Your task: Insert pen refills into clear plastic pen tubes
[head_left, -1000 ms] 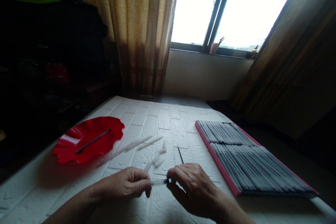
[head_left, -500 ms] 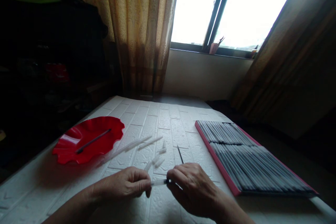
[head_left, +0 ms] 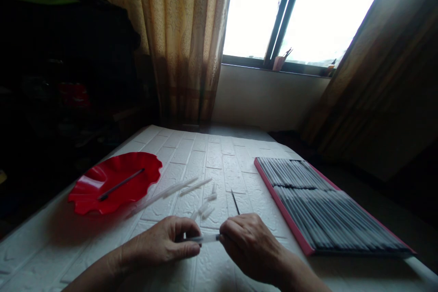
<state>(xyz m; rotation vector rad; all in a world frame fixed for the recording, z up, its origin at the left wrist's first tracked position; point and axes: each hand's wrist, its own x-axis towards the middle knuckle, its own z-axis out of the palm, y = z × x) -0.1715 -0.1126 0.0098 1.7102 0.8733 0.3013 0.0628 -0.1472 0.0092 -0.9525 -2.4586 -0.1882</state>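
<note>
Head view: over a white worktop (head_left: 236,173) with a brick-patterned cover, a person's two bare hands meet at a slim, translucent plastic tube with a dark end (head_left: 209,239). The left hand (head_left: 167,240) holds its left part between thumb and bent fingers, a small gap showing behind the tips. The right hand (head_left: 251,246) is closed on the dark end, hiding part of it. A thin black rod (head_left: 235,201) points away just beyond the right knuckles; whether that hand touches it cannot be told. Short clear plastic pieces (head_left: 207,213) and longer clear plastic tubes (head_left: 196,186) lie beyond the left hand. To the left, a red, wavy-rimmed plastic bowl (head_left: 84,187) holds a dark slender stick (head_left: 121,184). To the right, a shallow pink-sided box (head_left: 282,207) carries two rows of grey, dark-ended sticks (head_left: 342,219).
</note>
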